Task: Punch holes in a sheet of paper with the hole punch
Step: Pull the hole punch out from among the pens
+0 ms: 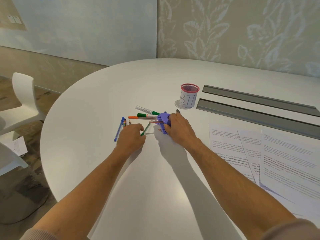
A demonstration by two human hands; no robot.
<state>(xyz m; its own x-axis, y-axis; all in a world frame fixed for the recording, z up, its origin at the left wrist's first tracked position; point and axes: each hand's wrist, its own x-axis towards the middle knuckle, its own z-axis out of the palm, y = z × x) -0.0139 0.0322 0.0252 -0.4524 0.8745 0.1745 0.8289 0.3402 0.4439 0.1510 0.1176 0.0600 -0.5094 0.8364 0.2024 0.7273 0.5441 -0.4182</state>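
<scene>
Both forearms reach forward across the round white table (103, 94), bare from sleeve cuffs at the bottom corners of the view. The right hand (180, 129) lies knuckles-up on the small purple plastic hole punch (163, 122), its fingers curled over the tool's right side and gripping it, while the index finger sticks out straight beyond the punch toward the far edge of the table. The punch sits on the tabletop among a scatter of pens, its handles pointing left.

The left hand (130, 137) rests palm-down just left of the punch, fingers loosely bent with their tips on or near the slim green pencil (145, 129) that lies slanted between the two hands; whether it pinches that pencil cannot be told, and the hand looks relaxed rather than clamped.

Beyond the hands lie a white marker with a green cap (147, 110), a green-and-white marker (147, 115) and an orange-tipped pen (134, 117), the latter two running up to the punch. A blue pen (119, 129) and two short colourful pens lie left of the left hand.

The printed white paper sheets (284, 161) are spread in an overlapping fan on the right side of the table, well apart from the punch. Farther back stands a red mesh cup wrapped in paper lettered "BIN" (189, 97), beside two long grey slots (256, 110) set in the tabletop. A white moulded chair (24, 94) stands at left, and leaf-patterned wall panels rise behind the table.
</scene>
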